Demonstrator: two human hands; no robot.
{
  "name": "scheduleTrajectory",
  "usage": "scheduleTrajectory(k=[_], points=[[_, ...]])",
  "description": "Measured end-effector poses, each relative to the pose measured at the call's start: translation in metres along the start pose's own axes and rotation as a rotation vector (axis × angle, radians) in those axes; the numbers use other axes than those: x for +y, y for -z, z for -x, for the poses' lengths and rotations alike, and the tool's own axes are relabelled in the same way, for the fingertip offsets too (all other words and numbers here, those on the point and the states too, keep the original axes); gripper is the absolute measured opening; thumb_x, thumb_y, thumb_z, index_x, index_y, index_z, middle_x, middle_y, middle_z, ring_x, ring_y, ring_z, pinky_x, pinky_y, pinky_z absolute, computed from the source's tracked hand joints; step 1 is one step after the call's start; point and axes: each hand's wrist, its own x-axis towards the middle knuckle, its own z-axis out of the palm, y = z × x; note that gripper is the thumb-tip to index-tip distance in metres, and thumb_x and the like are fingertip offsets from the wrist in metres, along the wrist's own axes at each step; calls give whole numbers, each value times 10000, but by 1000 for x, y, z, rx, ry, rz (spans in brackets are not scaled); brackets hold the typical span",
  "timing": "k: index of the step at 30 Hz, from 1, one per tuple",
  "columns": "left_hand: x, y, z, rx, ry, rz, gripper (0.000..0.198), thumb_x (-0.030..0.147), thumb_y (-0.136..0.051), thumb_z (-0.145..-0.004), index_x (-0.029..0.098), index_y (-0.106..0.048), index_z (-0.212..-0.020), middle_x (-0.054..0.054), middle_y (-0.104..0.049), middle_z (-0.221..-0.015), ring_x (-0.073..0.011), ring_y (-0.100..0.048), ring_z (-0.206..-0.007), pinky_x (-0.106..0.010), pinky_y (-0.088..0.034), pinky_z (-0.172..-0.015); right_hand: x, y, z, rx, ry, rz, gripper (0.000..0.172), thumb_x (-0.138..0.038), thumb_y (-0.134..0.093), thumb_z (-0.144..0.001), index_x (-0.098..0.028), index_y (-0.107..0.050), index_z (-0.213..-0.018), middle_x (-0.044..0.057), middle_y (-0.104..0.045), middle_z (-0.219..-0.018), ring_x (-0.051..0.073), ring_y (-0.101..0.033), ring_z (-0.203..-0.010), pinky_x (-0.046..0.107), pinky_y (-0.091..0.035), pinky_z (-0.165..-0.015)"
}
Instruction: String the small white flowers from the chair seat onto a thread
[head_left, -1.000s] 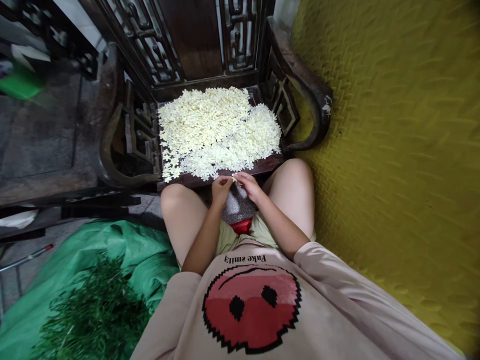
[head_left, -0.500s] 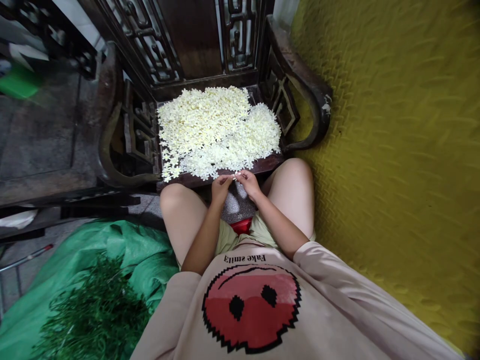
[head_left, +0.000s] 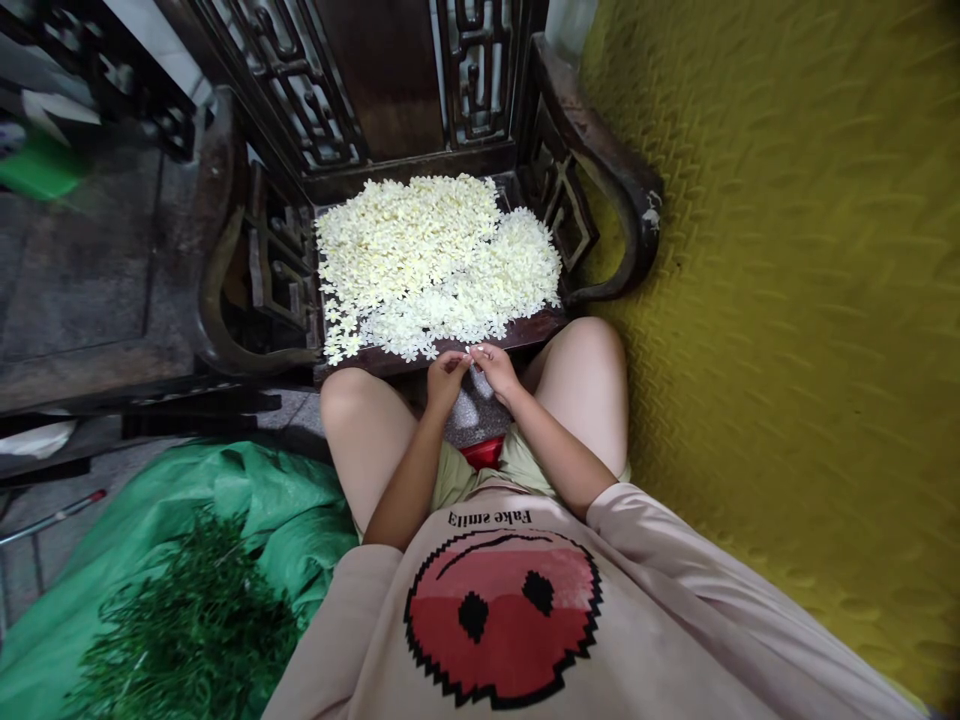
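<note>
A wide layer of small white and pale yellow flowers (head_left: 427, 255) covers most of the dark wooden chair seat (head_left: 536, 326). Just past the seat's near edge, my left hand (head_left: 448, 376) and my right hand (head_left: 495, 370) meet at their fingertips above the gap between my knees. Both hands are closed in a pinch. Something tiny and whitish shows between the fingertips, too small to name.
Curved wooden armrests (head_left: 643, 215) flank the seat. A yellow textured surface (head_left: 795, 300) fills the right side. At lower left, green leafy stems (head_left: 195, 620) lie on a green sheet (head_left: 225, 475). A green container (head_left: 45, 165) stands at upper left.
My left hand has shifted slightly to the right, and its fingers have changed pose a little. My right hand has barely moved. The flowers look the same.
</note>
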Motion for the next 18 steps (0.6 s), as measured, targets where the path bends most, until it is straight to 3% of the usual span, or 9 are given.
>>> scheduleTrajectory(k=[6, 13, 18], points=[[-2, -4, 2, 20, -37, -42, 118, 293, -603, -703, 190, -563, -664, 13, -577, -638, -120, -533, -616, -247, -422, -662, 5, -2, -1, -35, -46, -84, 447, -626, -625, -608, -188, -538, -642, -19, -505, -604, 103, -440, -602, 238, -362, -603], [-7, 0, -2, 158, -26, -20, 109, 253, -543, -729, 191, -522, -641, 31, -494, -578, -112, -469, -572, -238, -382, -618, 8, 1, -4, -122, -179, -217, 347, -430, -736, -562, -198, -622, -793, -17, -614, -720, 86, -515, -620, 217, -367, -598], [-11, 3, -5, 163, -35, 9, 120, 249, -540, -743, 181, -527, -644, 35, -482, -567, -106, -461, -559, -234, -374, -602, 8, 2, -3, -136, -200, -171, 309, -389, -731, -564, -184, -642, -777, -12, -637, -729, 77, -512, -609, 207, -341, -576]])
